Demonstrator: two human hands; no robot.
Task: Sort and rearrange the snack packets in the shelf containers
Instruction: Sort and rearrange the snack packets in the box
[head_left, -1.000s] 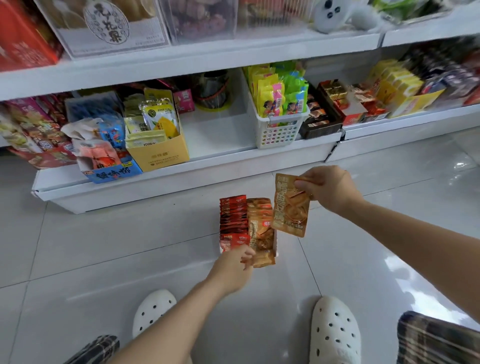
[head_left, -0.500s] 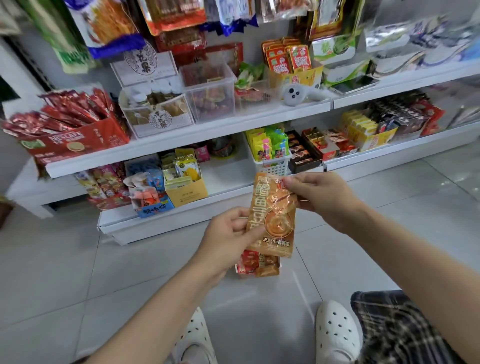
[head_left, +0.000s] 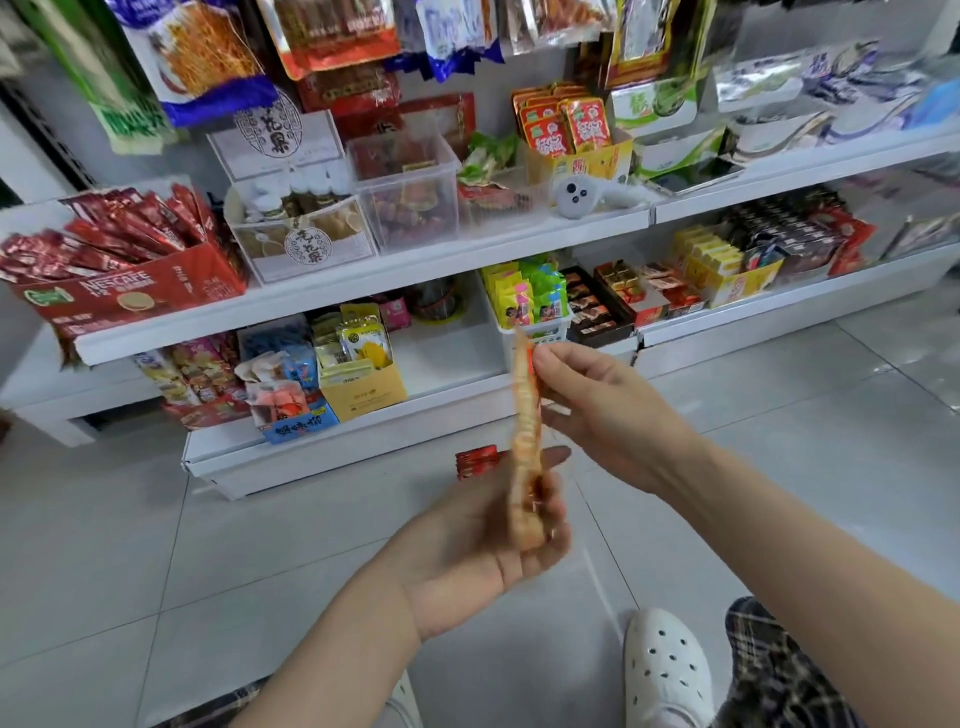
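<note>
The orange snack packet has turned edge-on since half a second ago, when its printed face was flat toward the person; now only its thin side shows, blurred with motion. The right hand pinches its top edge between thumb and fingers, the other fingers loosely curled. The left hand has let go of its grip on the side and lies palm up beneath, fingers nearly straight, the packet's lower end resting against them. The packet hangs in the air in front of the bottom shelf, below the white perforated basket of yellow and green sachets.

On the floor just behind the hands, part of the red packet stack peeks out, the rest hidden.

To my eye the person is flipping the packet to check or align it before filing it; the bare stretch of the bottom shelf beside the yellow carton looks like a likely home, though that is a guess.
</note>
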